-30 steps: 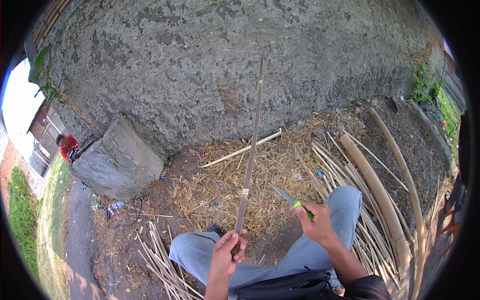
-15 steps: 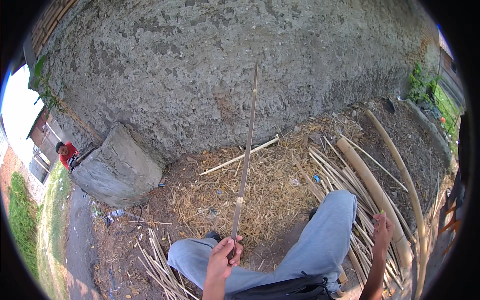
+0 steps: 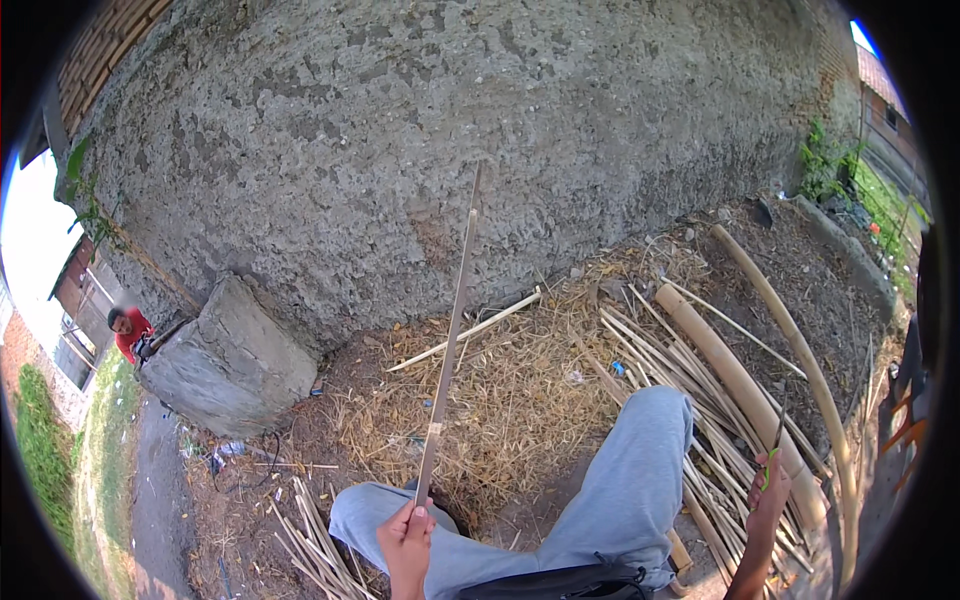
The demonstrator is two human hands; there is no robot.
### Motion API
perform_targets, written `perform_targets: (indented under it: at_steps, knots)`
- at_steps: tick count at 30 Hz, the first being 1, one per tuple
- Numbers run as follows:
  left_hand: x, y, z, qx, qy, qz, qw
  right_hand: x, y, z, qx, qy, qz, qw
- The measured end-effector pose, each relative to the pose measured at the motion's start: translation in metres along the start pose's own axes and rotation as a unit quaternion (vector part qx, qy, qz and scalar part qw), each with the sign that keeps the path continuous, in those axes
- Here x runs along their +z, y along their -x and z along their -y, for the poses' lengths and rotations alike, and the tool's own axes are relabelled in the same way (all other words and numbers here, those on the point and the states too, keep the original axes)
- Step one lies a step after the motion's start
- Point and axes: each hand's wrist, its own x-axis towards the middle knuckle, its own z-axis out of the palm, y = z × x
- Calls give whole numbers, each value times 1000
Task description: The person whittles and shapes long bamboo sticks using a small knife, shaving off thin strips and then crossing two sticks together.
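My left hand (image 3: 406,538) is closed round the lower end of a long, narrow bamboo strip (image 3: 450,350). Dark on its face, the strip has pale bands at its joints and slants up and away toward the wall, its tip above the straw. Off to the right, my right hand (image 3: 767,492) grips a knife (image 3: 780,432) with a green handle and a thin blade pointing upward. That hand is apart from the strip, above a pile of pale split bamboo strips (image 3: 690,385).
A thick bamboo pole (image 3: 735,390) and a curved one (image 3: 795,325) lie at the right. More strips (image 3: 318,540) lie left of my knees. Ahead are straw (image 3: 510,390), a rough wall (image 3: 560,130) and a concrete block (image 3: 235,350). A person in red (image 3: 130,330) is behind the block.
My left hand has moved left and slightly down, carrying the strip with it. The knife in my right hand has turned, so its blade shows more clearly. The whole view has shifted a little.
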Motion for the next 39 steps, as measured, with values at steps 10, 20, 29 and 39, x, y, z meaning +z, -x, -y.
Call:
perform_targets:
  at_steps: [10, 20, 29, 39]
  knots:
    - [-228, 146, 139, -70, -520, -419, 741, 9, -2, -36, -13, -67, 88, 994]
    - [-252, 190, 271, -275, -544, -208, 765, 37, -2, -57, 52, -73, 105, 990]
    - [-253, 197, 353, -265, -576, -118, 764, 56, -12, -67, 101, -95, 106, 985]
    - [-243, 238, 391, -295, -578, -107, 753, 34, -42, -115, 250, -34, 43, 967]
